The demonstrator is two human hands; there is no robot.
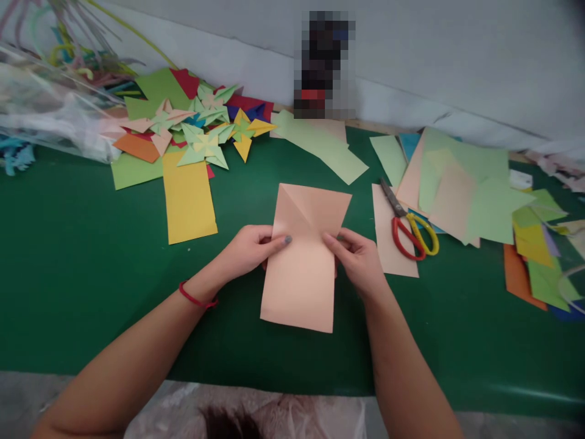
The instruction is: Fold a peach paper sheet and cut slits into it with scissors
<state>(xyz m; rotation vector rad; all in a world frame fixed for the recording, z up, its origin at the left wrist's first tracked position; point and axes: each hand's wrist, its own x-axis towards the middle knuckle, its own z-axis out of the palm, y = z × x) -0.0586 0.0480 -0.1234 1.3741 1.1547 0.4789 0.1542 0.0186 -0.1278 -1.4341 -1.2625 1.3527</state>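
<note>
From afar, I see the left hand (pixel 256 249) and right hand (pixel 359 259) pinching the paper (pixel 299 283), probably mid-folding, likely needing aligned edges next.

Left hand (pixel 256 249) and right hand (pixel 359 259) hold creased paper (pixel 301 274); scissors (pixel 400 210) lie at right. Stars (pixel 205 145) lie at left.

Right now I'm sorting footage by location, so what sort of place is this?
Probably a papercraft work area: the folded paper stars, red-and-yellow-handled scissors and creased peach paper sheet suggest it.
</note>
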